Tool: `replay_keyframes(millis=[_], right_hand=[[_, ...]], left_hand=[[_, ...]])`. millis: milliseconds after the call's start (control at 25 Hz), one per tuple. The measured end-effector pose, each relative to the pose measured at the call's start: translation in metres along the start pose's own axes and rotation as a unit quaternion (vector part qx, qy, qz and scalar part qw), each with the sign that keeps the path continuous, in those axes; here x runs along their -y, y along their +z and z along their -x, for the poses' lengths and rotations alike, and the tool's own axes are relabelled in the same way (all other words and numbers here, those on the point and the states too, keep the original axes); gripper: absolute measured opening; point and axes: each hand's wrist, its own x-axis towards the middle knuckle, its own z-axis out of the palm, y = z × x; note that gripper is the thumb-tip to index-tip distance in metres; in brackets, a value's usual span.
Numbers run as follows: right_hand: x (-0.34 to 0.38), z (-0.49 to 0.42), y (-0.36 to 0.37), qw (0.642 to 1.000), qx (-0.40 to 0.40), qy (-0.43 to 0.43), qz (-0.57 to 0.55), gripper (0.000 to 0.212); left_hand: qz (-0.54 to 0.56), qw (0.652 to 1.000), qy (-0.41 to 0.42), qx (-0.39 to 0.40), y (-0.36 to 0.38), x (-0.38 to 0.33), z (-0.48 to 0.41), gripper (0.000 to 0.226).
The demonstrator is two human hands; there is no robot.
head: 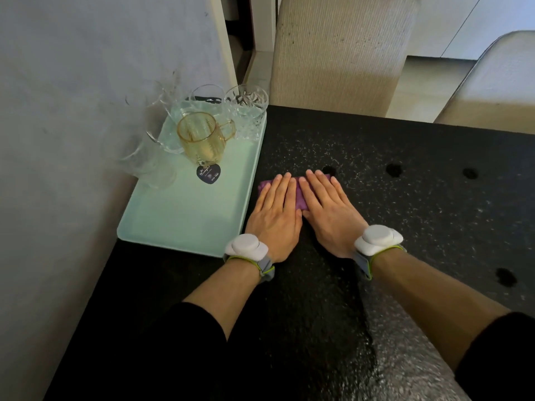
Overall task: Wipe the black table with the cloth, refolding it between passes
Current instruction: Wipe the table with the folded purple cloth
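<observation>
- two hands, left hand [275, 218] and right hand [330, 215], pressed the cloth [298, 195] flat, fingers straight, close together.
- we feared a leftward pass nudging the tray [185, 224], toppling glasses [246, 111].

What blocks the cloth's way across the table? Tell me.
Left: the tray of glasses sits right beside the cloth. Ahead and right, nothing stands on the table in its way. The left hand and right hand lie flat on it.
</observation>
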Motion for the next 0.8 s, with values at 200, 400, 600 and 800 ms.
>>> replay_keyframes(millis=[200, 400, 600, 800], right_hand=[[0.006, -0.006, 0.002, 1.0, -0.009, 0.024, -0.016, 0.062], [0.03, 0.03, 0.0, 0.999, 0.002, 0.027, -0.034, 0.063], [0.057, 0.077, -0.003, 0.999, 0.023, 0.004, -0.048, 0.064], [0.068, 0.109, -0.005, 0.999, 0.035, -0.012, -0.028, 0.063]], left_hand=[[-0.011, 1.0, 0.012, -0.01, 0.001, 0.008, -0.007, 0.064], [-0.017, 0.999, 0.028, -0.003, -0.002, -0.001, 0.034, 0.063], [-0.019, 0.999, 0.027, 0.018, -0.01, -0.012, 0.092, 0.064], [-0.029, 0.999, 0.003, 0.036, -0.013, -0.029, 0.124, 0.065]])
